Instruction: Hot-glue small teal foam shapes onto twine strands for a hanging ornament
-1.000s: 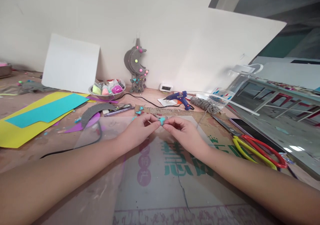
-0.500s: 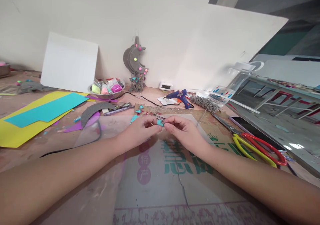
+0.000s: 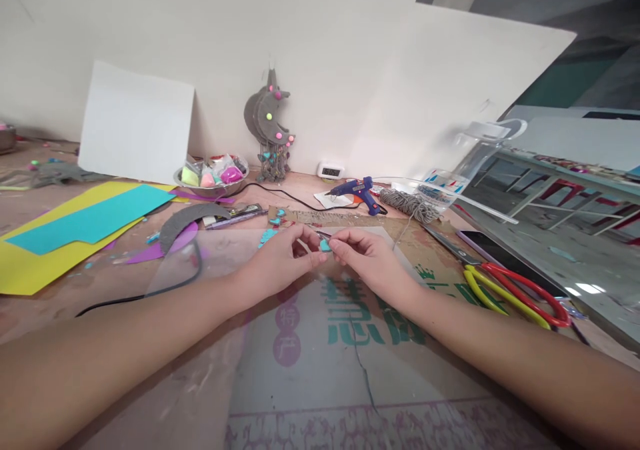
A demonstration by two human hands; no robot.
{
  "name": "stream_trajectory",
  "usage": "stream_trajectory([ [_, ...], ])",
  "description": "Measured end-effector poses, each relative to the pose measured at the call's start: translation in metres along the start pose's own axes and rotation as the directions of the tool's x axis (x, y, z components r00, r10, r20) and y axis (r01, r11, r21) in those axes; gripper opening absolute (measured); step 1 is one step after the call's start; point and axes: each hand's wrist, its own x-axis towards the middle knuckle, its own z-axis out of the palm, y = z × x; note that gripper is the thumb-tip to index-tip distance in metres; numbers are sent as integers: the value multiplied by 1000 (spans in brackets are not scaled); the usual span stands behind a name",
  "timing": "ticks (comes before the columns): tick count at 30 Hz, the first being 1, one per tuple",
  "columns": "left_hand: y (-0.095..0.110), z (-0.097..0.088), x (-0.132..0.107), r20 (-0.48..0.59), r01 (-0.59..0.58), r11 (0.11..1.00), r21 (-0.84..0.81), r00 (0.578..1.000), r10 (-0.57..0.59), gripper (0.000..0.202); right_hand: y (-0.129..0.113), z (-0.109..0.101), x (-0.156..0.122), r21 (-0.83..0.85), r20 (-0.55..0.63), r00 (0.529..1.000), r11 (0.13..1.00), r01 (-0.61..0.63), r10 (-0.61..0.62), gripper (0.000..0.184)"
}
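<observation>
A small turquoise felt-like piece (image 3: 325, 245) is between my two hands, above the middle of the work surface. My right hand (image 3: 369, 258) pinches its right side between thumb and forefinger. My left hand (image 3: 285, 260) is curled at its left side, thumb tip against its lower edge. My fingers hide part of its shape. Just behind the fingertips is a thin dark item that I cannot make out. More turquoise cutouts (image 3: 269, 237) lie beyond my left hand, and small turquoise shapes (image 3: 278, 218) sit on the cardboard (image 3: 345, 219).
A blue glue gun (image 3: 361, 192) and grey cord (image 3: 407, 205) lie behind my hands. Red-and-yellow-handled scissors (image 3: 505, 287) and a phone (image 3: 510, 257) are at right. Turquoise (image 3: 95, 220) and yellow sheets (image 3: 30, 270), plus a metal bowl (image 3: 213, 187), stand left. A grey moon ornament (image 3: 267, 117) hangs behind.
The turquoise piece has shifted slightly right and turned between my fingers. My left thumb and forefinger have spread a little. The view has moved slightly.
</observation>
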Motion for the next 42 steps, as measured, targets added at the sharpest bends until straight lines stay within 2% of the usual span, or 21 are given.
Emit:
stream_trajectory([
  [3,-1,0,-1,-37,-6,996,-87,999,3,28,0,0,0,2,6,1000,1000,-8,8,24],
  [7,-1,-1,0,17,-65,996,-64,998,66,39,0,1,-2,-14,34,999,1000,8,-7,23],
  [11,-2,0,4,27,-142,989,-49,989,143,19,2,2,-3,-56,49,995,995,85,-82,21],
  [13,-1,-1,4,8,-130,988,-84,991,131,12,4,1,-3,-70,45,994,993,99,-96,21],
  [18,2,-4,0,19,-31,986,-164,999,35,14,4,-2,-1,-53,19,993,991,121,-120,20],
  [24,2,-3,-1,13,-27,993,-118,1000,28,29,4,-4,1,-79,15,985,982,174,-173,21],
  [35,6,-2,-1,102,-89,993,83,992,80,27,4,-4,0,-115,8,982,975,190,-191,21],
  [39,10,0,-3,29,-53,997,58,998,52,15,3,-3,-1,-112,-2,982,976,188,-190,19],
  [42,12,1,-3,-12,-30,999,39,999,30,20,3,-3,-2,-90,6,983,979,185,-185,18],
])
